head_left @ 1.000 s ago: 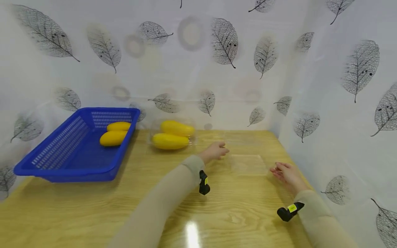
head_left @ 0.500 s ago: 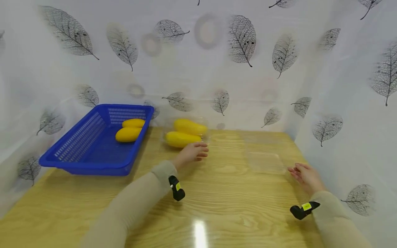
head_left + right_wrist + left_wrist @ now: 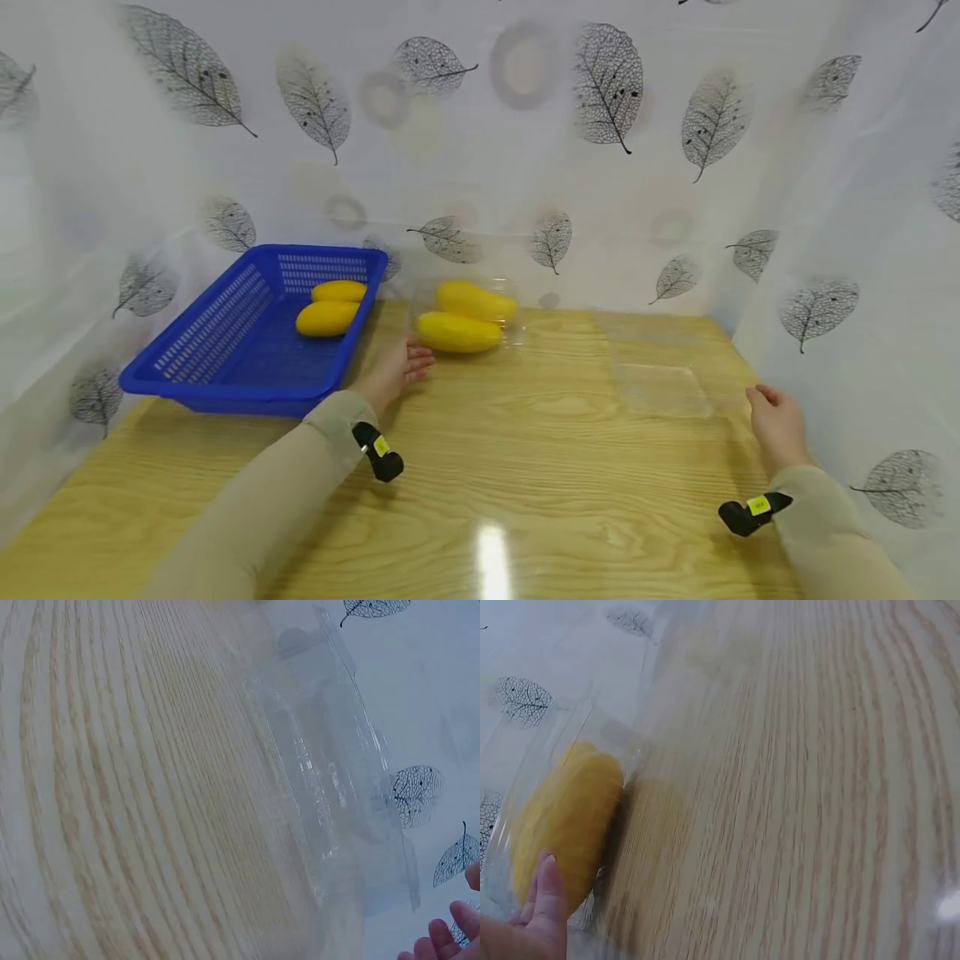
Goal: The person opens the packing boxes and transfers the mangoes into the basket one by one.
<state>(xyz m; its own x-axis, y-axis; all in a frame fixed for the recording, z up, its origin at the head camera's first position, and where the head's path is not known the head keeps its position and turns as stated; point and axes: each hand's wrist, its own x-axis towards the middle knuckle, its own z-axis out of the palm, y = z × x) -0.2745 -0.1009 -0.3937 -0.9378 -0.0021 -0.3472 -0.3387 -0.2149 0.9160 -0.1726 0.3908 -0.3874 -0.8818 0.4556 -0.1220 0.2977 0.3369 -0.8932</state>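
Observation:
Two long yellow fruits, which look like mangoes (image 3: 459, 332), lie in a clear plastic box (image 3: 513, 335) at the back of the table. My left hand (image 3: 388, 377) is at the box's front left corner, fingers extended; in the left wrist view its thumb (image 3: 549, 889) overlaps the nearer fruit, and I cannot tell whether it touches. Toward the right side, an open clear plastic box (image 3: 663, 392) holds nothing visible. My right hand (image 3: 780, 425) is by its right edge, with thumb and fingers (image 3: 442, 941) apart in the right wrist view and nothing seen between them.
A blue plastic basket (image 3: 247, 390) stands left of my left hand, with two yellow mangoes (image 3: 328, 318) at its right side. A white leaf-print curtain (image 3: 480, 167) hangs behind and along the right side of the wooden table (image 3: 570, 500).
My left hand has moved left, from near the open box past the front of the fruit box to its left corner. My right hand stays by the open box. The head view has turned left.

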